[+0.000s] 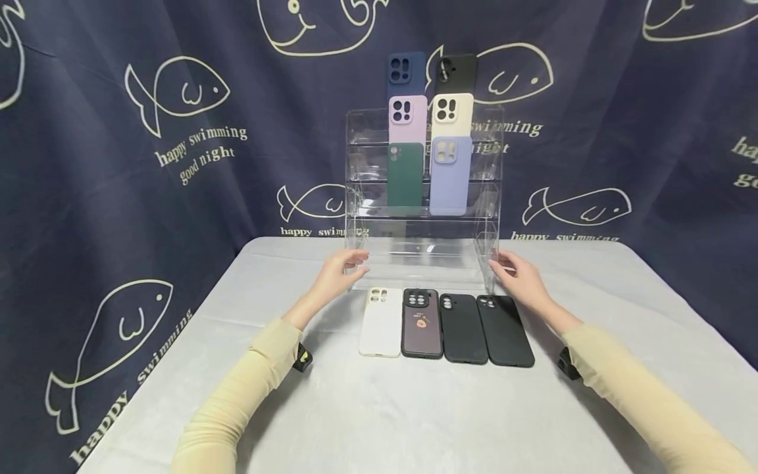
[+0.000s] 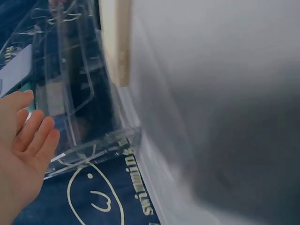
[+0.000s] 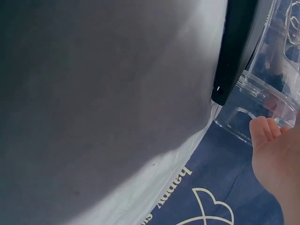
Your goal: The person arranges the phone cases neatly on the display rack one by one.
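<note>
A clear stepped display stand stands on the table, with my hands at its lower sides. My left hand is at the left side panel, thumb and fingers parted; in the left wrist view its fingers are loosely bent with nothing between them. At the right side panel, my right hand has its fingertips right at the edge, fingers slightly bent. The upper tiers carry phone cases: navy, black, lilac, cream, green and periwinkle.
In front of the stand lie a white phone case, a dark black-rimmed one with a small picture, and two black cases. A pale cloth covers the table. Behind hangs a navy fish-print curtain.
</note>
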`<state>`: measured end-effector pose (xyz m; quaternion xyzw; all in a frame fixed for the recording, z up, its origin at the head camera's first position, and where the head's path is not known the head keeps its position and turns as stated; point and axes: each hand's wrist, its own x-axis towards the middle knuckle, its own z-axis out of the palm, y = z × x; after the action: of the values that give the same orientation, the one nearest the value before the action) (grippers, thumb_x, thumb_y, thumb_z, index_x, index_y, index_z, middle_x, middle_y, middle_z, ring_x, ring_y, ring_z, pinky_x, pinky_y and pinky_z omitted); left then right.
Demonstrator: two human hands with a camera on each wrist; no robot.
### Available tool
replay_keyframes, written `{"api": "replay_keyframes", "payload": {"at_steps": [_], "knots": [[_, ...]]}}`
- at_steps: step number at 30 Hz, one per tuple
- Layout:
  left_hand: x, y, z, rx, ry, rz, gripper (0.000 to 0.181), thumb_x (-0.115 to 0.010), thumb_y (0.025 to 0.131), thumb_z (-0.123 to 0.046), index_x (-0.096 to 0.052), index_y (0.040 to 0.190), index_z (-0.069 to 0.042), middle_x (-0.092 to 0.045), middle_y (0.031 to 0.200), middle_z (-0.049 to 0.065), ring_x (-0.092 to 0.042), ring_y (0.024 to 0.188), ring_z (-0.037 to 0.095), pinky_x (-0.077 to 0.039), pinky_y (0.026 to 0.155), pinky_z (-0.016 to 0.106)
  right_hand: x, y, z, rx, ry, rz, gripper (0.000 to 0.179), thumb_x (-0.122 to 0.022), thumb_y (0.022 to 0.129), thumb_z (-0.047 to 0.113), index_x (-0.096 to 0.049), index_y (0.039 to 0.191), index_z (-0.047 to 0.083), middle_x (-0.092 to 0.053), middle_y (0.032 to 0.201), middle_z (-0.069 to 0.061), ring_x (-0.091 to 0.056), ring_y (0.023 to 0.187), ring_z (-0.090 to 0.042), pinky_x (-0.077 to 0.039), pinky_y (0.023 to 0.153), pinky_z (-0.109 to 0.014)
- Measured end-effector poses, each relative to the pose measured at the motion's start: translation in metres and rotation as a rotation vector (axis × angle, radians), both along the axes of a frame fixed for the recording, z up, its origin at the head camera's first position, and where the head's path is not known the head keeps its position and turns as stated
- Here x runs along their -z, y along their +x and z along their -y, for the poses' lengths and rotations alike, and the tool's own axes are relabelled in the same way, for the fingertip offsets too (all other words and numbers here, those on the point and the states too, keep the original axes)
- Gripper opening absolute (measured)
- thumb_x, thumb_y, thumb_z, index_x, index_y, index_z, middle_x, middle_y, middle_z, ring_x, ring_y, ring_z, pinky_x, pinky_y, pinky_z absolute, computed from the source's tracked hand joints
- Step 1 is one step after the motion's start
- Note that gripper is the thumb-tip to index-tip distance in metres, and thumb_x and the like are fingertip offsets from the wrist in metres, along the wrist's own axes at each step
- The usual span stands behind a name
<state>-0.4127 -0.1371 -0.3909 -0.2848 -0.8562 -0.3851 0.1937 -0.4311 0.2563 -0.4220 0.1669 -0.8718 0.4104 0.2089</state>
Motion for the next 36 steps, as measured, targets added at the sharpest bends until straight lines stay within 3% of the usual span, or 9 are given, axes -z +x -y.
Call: {"api": "replay_keyframes", "payload": {"at_steps": [4,11,16,23,29,36], "knots": [[0.002,0.0,0.005,-0.011,-0.085,-0.053,0.036,-0.066,0.085,-0.007,-0.058,0.118,0.004,-0.065,0.111,0.018,-0.063,0.1,0.03,-0.054,0.092,0.038,-0.004,-0.003,0.002,-0.006,0.0,0.004,0.045,-0.055,0.095,0.023,-0.051,0.125,-0.011,-0.059,0.114,-0.032,-0.058,0.108,-0.042,-0.049,0.093,-0.047],[0.013,-0.002,0.01,-0.03,-0.154,-0.143,0.029,-0.067,0.085,-0.008,-0.063,0.112,0.0,-0.066,0.108,0.015,-0.065,0.095,0.027,-0.056,0.086,0.035,-0.002,-0.003,0.001,-0.018,0.005,-0.005,0.042,-0.054,0.095,0.021,-0.052,0.123,-0.011,-0.061,0.111,-0.031,-0.059,0.104,-0.043,-0.05,0.091,-0.047],[0.018,0.001,0.008,-0.046,-0.267,-0.144,0.026,-0.067,0.085,-0.011,-0.064,0.11,-0.003,-0.067,0.108,0.01,-0.064,0.097,0.024,-0.055,0.089,0.035,0.001,-0.001,-0.002,-0.056,-0.045,-0.033,0.046,-0.057,0.094,0.027,-0.053,0.12,-0.011,-0.062,0.107,-0.03,-0.062,0.098,-0.038,-0.054,0.087,-0.041],[0.021,0.007,0.002,0.025,-0.326,0.052,0.029,-0.064,0.088,-0.014,-0.062,0.113,0.0,-0.066,0.11,0.012,-0.062,0.104,0.027,-0.052,0.094,0.04,-0.002,0.002,-0.002,-0.052,-0.038,-0.025,0.046,-0.055,0.095,0.026,-0.052,0.122,-0.011,-0.061,0.109,-0.031,-0.06,0.101,-0.042,-0.053,0.089,-0.041],[0.029,0.007,0.0,0.108,-0.36,0.154,0.029,-0.063,0.088,-0.013,-0.062,0.113,0.001,-0.066,0.111,0.013,-0.062,0.105,0.027,-0.051,0.096,0.038,0.0,0.001,-0.003,-0.027,-0.004,-0.01,0.041,-0.056,0.095,0.02,-0.053,0.122,-0.01,-0.063,0.109,-0.029,-0.061,0.099,-0.04,-0.054,0.086,-0.02],[0.032,0.007,0.0,0.139,-0.355,0.254,0.027,-0.059,0.09,-0.011,-0.062,0.114,-0.001,-0.065,0.114,0.013,-0.059,0.111,0.027,-0.049,0.099,0.037,0.001,0.0,-0.003,-0.035,-0.027,-0.003,0.043,-0.056,0.094,0.022,-0.053,0.123,-0.008,-0.063,0.11,-0.028,-0.061,0.101,-0.037,-0.051,0.088,-0.038]]}}
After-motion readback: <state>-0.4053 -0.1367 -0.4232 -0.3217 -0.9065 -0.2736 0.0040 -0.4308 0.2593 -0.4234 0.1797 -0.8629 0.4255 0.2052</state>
